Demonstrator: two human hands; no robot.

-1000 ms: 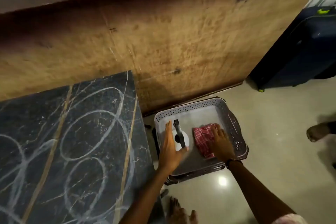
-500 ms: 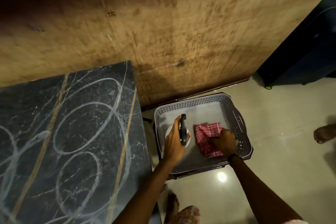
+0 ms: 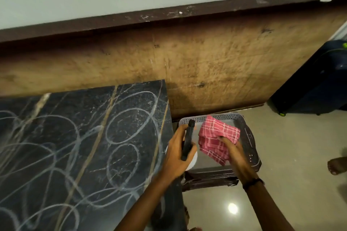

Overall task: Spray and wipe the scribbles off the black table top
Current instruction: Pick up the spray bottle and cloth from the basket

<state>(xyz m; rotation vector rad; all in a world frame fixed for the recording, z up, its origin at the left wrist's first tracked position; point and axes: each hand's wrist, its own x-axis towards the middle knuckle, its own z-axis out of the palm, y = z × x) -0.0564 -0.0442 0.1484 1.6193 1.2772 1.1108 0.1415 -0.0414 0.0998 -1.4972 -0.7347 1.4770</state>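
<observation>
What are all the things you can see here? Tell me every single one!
table top: one, black with gold veins, on the left.
scribbles: many loops, whitish, all over the table top.
basket: one, grey with small holes, on the floor right of the table.
spray bottle: one, black head and white body, over the basket.
cloth: one, red and white check, lifted over the basket.
wooden panel: one, brown, behind the table.
suitcase: one, dark blue, far right.
foot: one, at the right edge.
left hand: one, wrapped around the spray bottle.
right hand: one, gripping the cloth.
</observation>
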